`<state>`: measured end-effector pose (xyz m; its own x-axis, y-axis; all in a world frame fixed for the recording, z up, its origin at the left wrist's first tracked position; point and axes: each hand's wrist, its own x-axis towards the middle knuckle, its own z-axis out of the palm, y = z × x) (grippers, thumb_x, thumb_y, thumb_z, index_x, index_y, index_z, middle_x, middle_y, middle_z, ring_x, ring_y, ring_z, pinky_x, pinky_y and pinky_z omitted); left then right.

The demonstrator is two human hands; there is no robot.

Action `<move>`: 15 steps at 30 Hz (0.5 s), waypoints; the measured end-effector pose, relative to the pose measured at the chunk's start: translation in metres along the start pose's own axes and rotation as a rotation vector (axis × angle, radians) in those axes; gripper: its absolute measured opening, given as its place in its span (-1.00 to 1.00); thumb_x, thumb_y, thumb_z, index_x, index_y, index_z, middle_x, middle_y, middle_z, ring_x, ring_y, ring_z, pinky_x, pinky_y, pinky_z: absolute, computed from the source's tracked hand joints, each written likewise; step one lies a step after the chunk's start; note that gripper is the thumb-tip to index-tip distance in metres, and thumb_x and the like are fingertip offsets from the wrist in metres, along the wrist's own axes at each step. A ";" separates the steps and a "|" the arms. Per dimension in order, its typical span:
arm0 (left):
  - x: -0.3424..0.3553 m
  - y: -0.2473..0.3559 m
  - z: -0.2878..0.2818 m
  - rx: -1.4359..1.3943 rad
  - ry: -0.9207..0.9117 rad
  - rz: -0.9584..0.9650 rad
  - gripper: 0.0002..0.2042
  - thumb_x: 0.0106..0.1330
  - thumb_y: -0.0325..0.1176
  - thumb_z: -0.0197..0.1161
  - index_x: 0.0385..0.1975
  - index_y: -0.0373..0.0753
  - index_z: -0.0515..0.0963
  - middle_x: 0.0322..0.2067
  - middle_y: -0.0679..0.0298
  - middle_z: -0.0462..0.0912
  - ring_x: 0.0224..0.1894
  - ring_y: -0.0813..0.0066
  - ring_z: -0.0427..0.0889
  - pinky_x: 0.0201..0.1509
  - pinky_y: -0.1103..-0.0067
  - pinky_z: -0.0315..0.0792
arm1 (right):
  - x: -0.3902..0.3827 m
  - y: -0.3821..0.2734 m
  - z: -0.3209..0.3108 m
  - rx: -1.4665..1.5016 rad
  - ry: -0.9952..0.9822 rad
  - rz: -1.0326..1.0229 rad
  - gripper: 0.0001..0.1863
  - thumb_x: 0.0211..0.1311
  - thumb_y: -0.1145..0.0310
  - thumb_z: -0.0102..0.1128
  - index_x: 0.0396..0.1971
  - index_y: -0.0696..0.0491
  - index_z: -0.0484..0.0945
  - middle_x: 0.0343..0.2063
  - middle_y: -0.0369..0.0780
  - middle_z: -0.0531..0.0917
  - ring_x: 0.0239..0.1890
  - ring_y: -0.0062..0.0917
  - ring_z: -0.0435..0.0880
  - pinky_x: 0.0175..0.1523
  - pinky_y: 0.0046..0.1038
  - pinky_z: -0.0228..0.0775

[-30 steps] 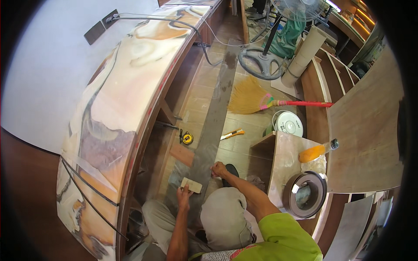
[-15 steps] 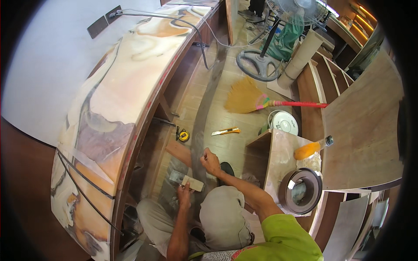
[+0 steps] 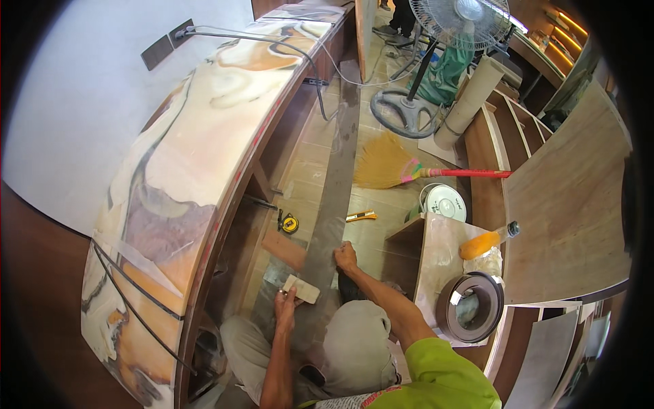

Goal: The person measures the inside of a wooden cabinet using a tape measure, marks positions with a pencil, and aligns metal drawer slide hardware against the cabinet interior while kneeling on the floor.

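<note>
A long dark grey strip [image 3: 337, 170] runs lengthwise along the tiled floor. My right hand [image 3: 345, 253] is closed at its right edge, gripping it. Low on the left, my left hand [image 3: 285, 307] holds a pale rectangular block [image 3: 300, 288] over a smeared grey sheet [image 3: 272, 293]. A reddish-brown board piece [image 3: 283, 249] lies just beyond the block. Farther forward are a yellow-black tape measure [image 3: 289, 222] and an orange utility knife [image 3: 361, 215].
Marble-patterned counter [image 3: 170, 218] with cables on the left. On the right: straw broom [image 3: 381, 160], lidded bucket [image 3: 446, 201], plywood box [image 3: 436, 255] with orange bottle [image 3: 480, 245] and edging coil [image 3: 453, 327], leaning panel [image 3: 565, 198]. Standing fan [image 3: 426, 61] and another person's legs [image 3: 402, 17] beyond.
My right hand moved left onto the strip, then back rightward to its edge. The strip shifted slightly right since the last frame. My left hand still holds the block in much the same place.
</note>
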<state>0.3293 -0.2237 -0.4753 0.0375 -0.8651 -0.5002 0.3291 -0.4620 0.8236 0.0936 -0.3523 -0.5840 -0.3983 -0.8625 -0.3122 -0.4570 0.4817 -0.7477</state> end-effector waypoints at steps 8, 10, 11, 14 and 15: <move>0.036 0.002 0.055 0.004 -0.159 -0.059 -0.67 0.45 -0.23 0.15 0.07 -0.31 0.43 -0.07 0.22 0.62 -0.07 0.40 0.67 -0.04 0.42 0.61 | 0.041 0.096 -0.014 -0.007 -0.104 0.107 -0.65 0.15 0.24 0.18 -0.18 0.19 0.49 -0.37 0.05 0.66 -0.41 -0.20 0.71 -0.17 -0.25 0.53; 0.025 0.012 -0.004 0.090 -0.058 -0.082 -0.66 0.45 -0.23 0.15 0.08 -0.31 0.43 -0.07 0.22 0.62 -0.07 0.40 0.67 -0.03 0.42 0.61 | -0.023 0.030 0.034 0.087 -0.298 0.165 -0.65 0.13 0.27 0.19 -0.14 0.17 0.49 -0.36 0.04 0.67 -0.46 -0.25 0.71 -0.21 -0.29 0.53; 0.031 0.015 0.008 0.078 -0.081 -0.087 -0.66 0.45 -0.24 0.15 0.08 -0.32 0.43 -0.07 0.21 0.63 -0.07 0.38 0.66 -0.01 0.42 0.61 | -0.019 0.031 0.024 0.050 -0.231 0.142 -0.63 0.12 0.28 0.19 -0.12 0.17 0.50 -0.34 0.04 0.68 -0.44 -0.23 0.71 -0.20 -0.27 0.53; 0.050 0.009 0.047 0.028 -0.180 -0.095 -0.65 0.45 -0.25 0.16 0.10 -0.33 0.42 -0.06 0.19 0.63 -0.06 0.37 0.67 0.00 0.41 0.61 | 0.002 0.053 -0.004 -0.076 -0.146 0.113 -0.57 0.08 0.26 0.23 -0.06 0.17 0.49 -0.24 0.04 0.68 -0.26 -0.18 0.69 -0.08 -0.25 0.50; 0.059 0.010 0.053 0.018 -0.203 -0.082 -0.64 0.45 -0.25 0.16 0.11 -0.34 0.42 -0.07 0.18 0.63 -0.06 0.37 0.67 0.01 0.41 0.61 | 0.008 0.055 -0.010 -0.118 -0.222 0.127 -0.54 0.08 0.23 0.26 -0.04 0.16 0.49 -0.17 0.05 0.67 -0.11 -0.15 0.67 0.03 -0.24 0.48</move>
<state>0.2849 -0.2900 -0.4821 -0.1805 -0.8453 -0.5029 0.3064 -0.5341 0.7879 0.0573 -0.3309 -0.6220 -0.2804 -0.8004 -0.5298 -0.5088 0.5920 -0.6251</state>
